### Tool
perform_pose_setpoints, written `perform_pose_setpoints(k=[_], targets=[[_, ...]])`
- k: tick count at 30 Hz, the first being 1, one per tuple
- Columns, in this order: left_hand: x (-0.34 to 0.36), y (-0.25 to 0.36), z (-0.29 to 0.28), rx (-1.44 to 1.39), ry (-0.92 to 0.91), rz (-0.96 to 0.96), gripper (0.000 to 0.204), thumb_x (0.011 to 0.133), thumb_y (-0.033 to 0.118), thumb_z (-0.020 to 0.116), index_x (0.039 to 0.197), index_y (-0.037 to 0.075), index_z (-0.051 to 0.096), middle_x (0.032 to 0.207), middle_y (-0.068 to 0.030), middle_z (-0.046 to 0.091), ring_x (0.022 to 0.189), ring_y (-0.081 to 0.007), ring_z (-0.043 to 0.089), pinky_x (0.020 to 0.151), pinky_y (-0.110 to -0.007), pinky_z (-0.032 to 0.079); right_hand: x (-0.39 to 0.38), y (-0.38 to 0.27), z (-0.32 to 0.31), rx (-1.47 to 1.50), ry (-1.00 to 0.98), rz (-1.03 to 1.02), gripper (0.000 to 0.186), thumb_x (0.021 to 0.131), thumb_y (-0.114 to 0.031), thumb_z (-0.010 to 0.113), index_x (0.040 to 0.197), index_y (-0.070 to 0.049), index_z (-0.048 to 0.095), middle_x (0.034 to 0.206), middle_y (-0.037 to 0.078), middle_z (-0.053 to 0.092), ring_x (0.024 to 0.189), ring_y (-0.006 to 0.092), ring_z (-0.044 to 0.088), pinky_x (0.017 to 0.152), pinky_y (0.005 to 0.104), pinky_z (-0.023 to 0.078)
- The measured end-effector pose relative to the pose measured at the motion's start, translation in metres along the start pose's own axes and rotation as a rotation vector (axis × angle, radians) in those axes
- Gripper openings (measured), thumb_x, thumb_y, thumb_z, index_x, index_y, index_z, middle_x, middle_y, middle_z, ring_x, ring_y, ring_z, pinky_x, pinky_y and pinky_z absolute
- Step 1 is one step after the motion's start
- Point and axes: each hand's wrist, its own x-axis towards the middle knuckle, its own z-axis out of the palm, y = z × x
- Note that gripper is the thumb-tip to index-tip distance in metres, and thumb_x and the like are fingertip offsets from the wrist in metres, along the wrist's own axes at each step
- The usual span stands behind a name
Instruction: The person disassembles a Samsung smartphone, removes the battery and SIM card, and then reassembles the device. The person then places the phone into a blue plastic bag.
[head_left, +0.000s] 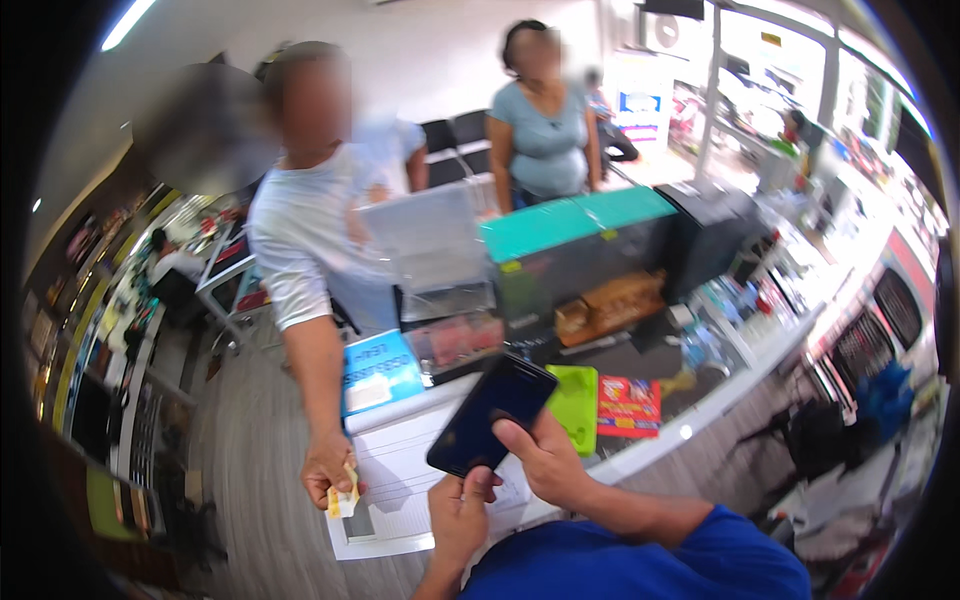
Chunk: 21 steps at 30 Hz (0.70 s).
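Observation:
Both my hands hold a dark smartphone point(490, 412) tilted above the counter, its black screen facing me. My left hand point(462, 520) grips its lower end, with the thumb at the bottom edge. My right hand point(550, 460) holds the phone's right side, its thumb lying over the screen. Beneath the phone lie white printed sheets point(400, 470) with ruled lines. Left of my left hand, another person's hand point(328, 466) holds folded yellowish paper point(344, 497), perhaps banknotes, over the edge of the sheets.
A person in a white shirt point(300, 225) leans at the counter; another in light blue point(545, 135) stands behind it. A green-topped case point(580, 222), a clear plastic box point(430, 240), a lime-green tray point(573, 405), a red leaflet point(630, 408) and a blue card point(382, 362) are on the counter.

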Motion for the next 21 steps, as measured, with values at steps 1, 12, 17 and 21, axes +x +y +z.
perform_pose_setpoints(k=[1,12,17,21], targets=[[0.000,-0.003,-0.008,0.014,-0.071,-0.070,0.047,0.106,0.041,0.058,0.086,-0.001,0.068,0.075,-0.0056,0.069,0.064,-0.0118,0.059,0.064,-0.029,0.048,0.005,-0.001,-0.003,-0.149,0.027,-0.038,0.042,0.105,-0.030,0.061,0.133,0.000,0.051,0.117,0.009,0.064,0.106,0.0161,0.060,0.094,0.0326,0.049],[0.012,-0.043,-0.036,1.119,-0.048,0.246,0.080,0.093,0.041,0.066,0.160,0.011,0.036,0.166,-0.0159,0.031,0.149,-0.0427,0.030,0.121,-0.054,0.021,0.009,0.018,-0.011,-0.875,-0.166,-0.040,0.065,0.097,-0.032,0.064,0.144,0.009,0.045,0.132,0.031,0.058,0.120,0.0464,0.059,0.105,0.0457,0.047],[0.011,-0.030,-0.033,1.040,0.089,0.467,0.069,0.102,0.046,0.061,0.146,-0.006,0.049,0.148,-0.0234,0.052,0.137,-0.0401,0.048,0.114,-0.051,0.038,-0.025,-0.064,-0.093,-0.547,-0.121,-0.021,0.039,0.101,-0.034,0.064,0.121,0.000,0.068,0.108,0.018,0.071,0.095,0.0301,0.068,0.085,0.0410,0.054],[0.001,0.015,0.025,0.728,0.567,0.492,0.052,0.107,0.036,0.056,0.131,-0.009,0.057,0.127,-0.0264,0.063,0.114,-0.0412,0.060,0.108,-0.048,0.044,-0.071,-0.114,-0.195,-0.557,0.218,-0.195,0.027,0.103,-0.024,0.063,0.112,0.001,0.071,0.097,0.014,0.073,0.085,0.0231,0.069,0.077,0.0345,0.054]])
